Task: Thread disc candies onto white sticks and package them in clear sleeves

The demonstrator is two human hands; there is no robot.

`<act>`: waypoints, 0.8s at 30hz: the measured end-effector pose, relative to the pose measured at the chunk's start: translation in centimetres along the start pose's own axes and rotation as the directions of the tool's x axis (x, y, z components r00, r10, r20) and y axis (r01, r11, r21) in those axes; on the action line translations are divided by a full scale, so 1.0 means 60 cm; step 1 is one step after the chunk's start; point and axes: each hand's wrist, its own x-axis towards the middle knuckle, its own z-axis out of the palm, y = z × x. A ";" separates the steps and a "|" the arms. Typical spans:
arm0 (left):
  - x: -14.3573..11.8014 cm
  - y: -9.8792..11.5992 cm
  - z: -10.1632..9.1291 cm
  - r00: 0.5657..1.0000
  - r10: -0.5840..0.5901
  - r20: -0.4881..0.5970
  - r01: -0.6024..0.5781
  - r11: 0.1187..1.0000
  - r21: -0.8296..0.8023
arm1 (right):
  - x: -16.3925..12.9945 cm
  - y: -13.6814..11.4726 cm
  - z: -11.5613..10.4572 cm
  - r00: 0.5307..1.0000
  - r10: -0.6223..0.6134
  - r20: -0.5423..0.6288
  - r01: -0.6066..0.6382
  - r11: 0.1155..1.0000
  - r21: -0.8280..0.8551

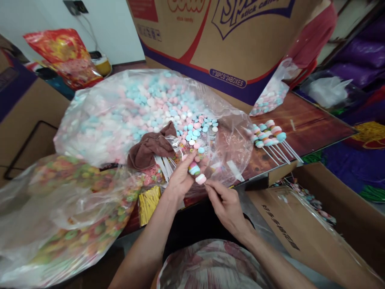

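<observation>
My left hand (pixel 182 175) is closed around a candy skewer (pixel 194 168) of stacked pastel and coloured pieces, with a pink and white piece at its lower end. Just right of that end, my right hand (pixel 224 202) is pinched, thumb against forefinger; the stick there is too small to make out clearly. Beyond the hands, a large clear bag (pixel 90 120) spills loose pink, blue and white candies (pixel 195 130). A brown cloth (pixel 153 146) lies left of my left hand, beside white sticks (pixel 165 168) and a bundle of gold twist ties (pixel 149 204).
Several finished candy skewers (pixel 267 134) lie on the table's right. An open carton (pixel 282 216) with wrapped candies stands at lower right. A clear bag of ring-shaped candies (pixel 75 228) fills the lower left. A big carton (pixel 210 48) blocks the back; a small candy bag (pixel 270 96) leans there.
</observation>
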 end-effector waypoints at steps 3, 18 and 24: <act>-0.004 0.004 -0.004 0.999 0.012 0.051 -0.012 1.000 -0.008 | 0.004 -0.018 0.005 0.935 0.338 0.110 -0.350 0.821 0.451; -0.016 -0.004 -0.030 0.982 0.134 0.135 -0.141 0.989 0.041 | 0.029 -0.004 0.036 0.915 0.403 0.022 -0.349 0.763 0.545; -0.022 -0.026 -0.021 0.980 0.156 0.127 -0.161 0.986 0.031 | 0.034 -0.005 0.056 0.944 0.325 -0.045 -0.293 0.897 0.332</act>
